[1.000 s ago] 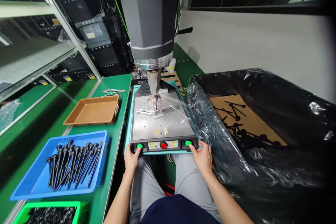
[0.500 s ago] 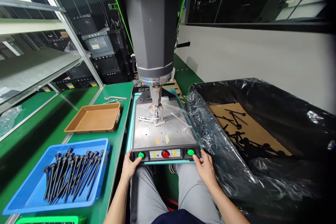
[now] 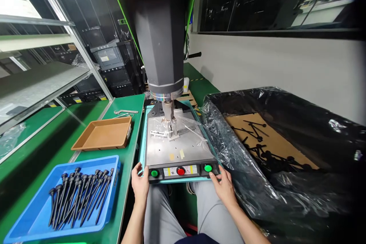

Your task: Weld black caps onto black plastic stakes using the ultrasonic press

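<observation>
Head view, left hand [image 3: 140,182]: at the panel's left end, thumb beside the left green button [image 3: 154,173], fingers loosely parted; nothing seen held.
Right hand [image 3: 223,186]: thumb just below the right green button [image 3: 208,168], fingers about the corner; whether they grip cannot be told.
Control panel [image 3: 200,170]: fronts the metal plate [image 3: 160,152].
Metal tip [image 3: 168,110]: stands over the fixture [image 3: 172,130]; good practice, as judged, keeps both hands well apart from it.

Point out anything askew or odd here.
Black rods in the plastic-lined bin lie jumbled at crossing angles, unlike the roughly aligned ones in the blue tray; two yellowish patches mark the metal plate.
</observation>
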Available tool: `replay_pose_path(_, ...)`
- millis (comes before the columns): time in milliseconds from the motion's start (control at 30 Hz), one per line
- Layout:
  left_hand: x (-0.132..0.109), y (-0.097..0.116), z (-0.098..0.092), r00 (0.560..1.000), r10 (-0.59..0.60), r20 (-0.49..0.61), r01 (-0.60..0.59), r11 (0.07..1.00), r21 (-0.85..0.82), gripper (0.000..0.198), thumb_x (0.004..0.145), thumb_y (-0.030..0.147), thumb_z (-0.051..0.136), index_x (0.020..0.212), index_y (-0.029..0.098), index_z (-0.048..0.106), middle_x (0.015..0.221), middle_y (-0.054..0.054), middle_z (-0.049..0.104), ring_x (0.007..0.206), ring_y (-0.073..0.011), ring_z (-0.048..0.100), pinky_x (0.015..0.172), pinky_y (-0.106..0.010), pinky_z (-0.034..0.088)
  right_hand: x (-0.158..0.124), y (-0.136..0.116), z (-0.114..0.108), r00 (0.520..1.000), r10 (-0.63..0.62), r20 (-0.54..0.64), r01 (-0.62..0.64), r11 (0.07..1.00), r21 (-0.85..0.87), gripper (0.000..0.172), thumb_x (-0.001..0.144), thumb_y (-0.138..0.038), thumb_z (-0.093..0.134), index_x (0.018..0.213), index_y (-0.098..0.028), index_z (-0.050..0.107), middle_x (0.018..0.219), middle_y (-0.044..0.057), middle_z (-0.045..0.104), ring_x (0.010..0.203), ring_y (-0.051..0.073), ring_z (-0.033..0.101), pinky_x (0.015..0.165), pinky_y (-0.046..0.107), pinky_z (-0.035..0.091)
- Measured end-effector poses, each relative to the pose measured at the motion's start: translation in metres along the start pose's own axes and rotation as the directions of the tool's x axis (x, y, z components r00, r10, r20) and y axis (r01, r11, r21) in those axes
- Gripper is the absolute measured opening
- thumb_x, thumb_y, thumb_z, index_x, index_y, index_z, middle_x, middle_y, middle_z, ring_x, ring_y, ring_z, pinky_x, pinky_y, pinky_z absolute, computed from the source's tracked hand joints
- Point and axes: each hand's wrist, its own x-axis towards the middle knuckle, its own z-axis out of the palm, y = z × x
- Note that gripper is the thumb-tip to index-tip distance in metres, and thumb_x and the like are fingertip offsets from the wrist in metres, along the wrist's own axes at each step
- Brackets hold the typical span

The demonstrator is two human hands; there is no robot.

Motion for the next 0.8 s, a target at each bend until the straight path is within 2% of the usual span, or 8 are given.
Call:
replay_pose_path(100, -0.002, 0.031, 0.024, 0.983, 0.034, 0.183, 0.002, 0.980, -0.197, 0.049, 0.073, 0.046, 0.075, 0.111, 0.016, 0.064, 0.109, -0.013, 0.067, 0.104, -0.0253, 0.064, 0.096, -0.040, 0.048, 0.003, 0.001, 0.000, 1.000, 0.011, -0.014, -0.011, 1.000, 0.010, 0.071, 0.075, -0.062, 0.053, 0.126, -0.013, 0.053, 0.109, 0.014, 0.053, 0.074, 0.024, 0.062, 0.077, 0.043, 0.054)
replay_pose_path(200, 0.001, 0.060, 0.055, 0.929, -0.083, 0.361, 0.213, 0.917, -0.338, 0.047, 0.070, 0.040, 0.079, 0.107, 0.016, 0.065, 0.111, -0.014, 0.066, 0.102, -0.0234, 0.065, 0.092, -0.036, 0.051, 0.004, -0.005, -0.004, 0.999, 0.038, -0.006, -0.038, 0.999, 0.014, 0.067, 0.074, -0.060, 0.053, 0.121, -0.013, 0.056, 0.103, 0.014, 0.055, 0.076, 0.025, 0.063, 0.079, 0.045, 0.054)
replay_pose_path(267, 0.007, 0.074, 0.075, 0.881, -0.170, 0.443, 0.359, 0.848, -0.390, 0.044, 0.071, 0.036, 0.081, 0.106, 0.016, 0.064, 0.117, -0.014, 0.065, 0.102, -0.0221, 0.065, 0.090, -0.034, 0.051, 0.000, -0.014, -0.008, 0.999, 0.036, -0.036, -0.035, 0.999, 0.023, 0.063, 0.075, -0.058, 0.053, 0.118, -0.013, 0.057, 0.103, 0.014, 0.055, 0.078, 0.025, 0.063, 0.077, 0.044, 0.054)
replay_pose_path(367, 0.020, 0.087, 0.096, 0.817, -0.237, 0.525, 0.494, 0.758, -0.426, 0.037, 0.079, 0.040, 0.074, 0.104, 0.016, 0.061, 0.121, -0.016, 0.063, 0.102, -0.0215, 0.066, 0.088, -0.033, 0.053, -0.011, -0.033, -0.007, 0.997, -0.020, -0.075, 0.027, 0.996, 0.084, 0.055, 0.079, -0.054, 0.053, 0.120, -0.017, 0.056, 0.107, 0.014, 0.057, 0.082, 0.024, 0.063, 0.072, 0.038, 0.055)
replay_pose_path(533, 0.042, 0.105, 0.113, 0.707, -0.315, 0.633, 0.675, 0.569, -0.470, 0.034, 0.086, 0.048, 0.062, 0.101, 0.018, 0.059, 0.117, -0.014, 0.065, 0.095, -0.0200, 0.068, 0.078, -0.032, 0.057, -0.024, -0.072, 0.016, 0.981, -0.096, 0.168, 0.046, 0.959, 0.281, 0.044, 0.084, -0.045, 0.052, 0.119, -0.018, 0.056, 0.104, 0.012, 0.067, 0.087, 0.023, 0.065, 0.070, 0.036, 0.056)
replay_pose_path(600, 0.046, 0.111, 0.116, 0.707, -0.298, 0.641, 0.677, 0.548, -0.492, 0.031, 0.086, 0.047, 0.063, 0.097, 0.018, 0.059, 0.110, -0.012, 0.067, 0.090, -0.0190, 0.069, 0.074, -0.031, 0.057, -0.022, -0.088, 0.031, 0.947, -0.149, 0.284, 0.048, 0.941, 0.334, 0.041, 0.084, -0.042, 0.053, 0.116, -0.018, 0.059, 0.097, 0.011, 0.070, 0.086, 0.023, 0.066, 0.071, 0.035, 0.055)
replay_pose_path(700, 0.045, 0.118, 0.116, 0.738, -0.250, 0.627, 0.640, 0.557, -0.530, 0.023, 0.086, 0.039, 0.064, 0.094, 0.017, 0.061, 0.096, -0.008, 0.069, 0.084, -0.0177, 0.070, 0.071, -0.028, 0.057, -0.013, -0.112, 0.055, 0.869, -0.251, 0.426, 0.077, 0.920, 0.385, 0.036, 0.086, -0.039, 0.052, 0.113, -0.017, 0.062, 0.094, 0.009, 0.071, 0.080, 0.021, 0.067, 0.073, 0.034, 0.055)
replay_pose_path(800, 0.038, 0.126, 0.114, 0.772, -0.197, 0.604, 0.599, 0.544, -0.588, 0.011, 0.086, 0.026, 0.064, 0.091, 0.016, 0.062, 0.086, -0.006, 0.071, 0.076, -0.0153, 0.070, 0.066, -0.024, 0.057, 0.003, -0.137, 0.081, 0.799, -0.355, 0.485, 0.158, 0.903, 0.400, 0.036, 0.087, -0.030, 0.049, 0.118, -0.018, 0.062, 0.096, 0.008, 0.072, 0.082, 0.020, 0.068, 0.076, 0.034, 0.055)
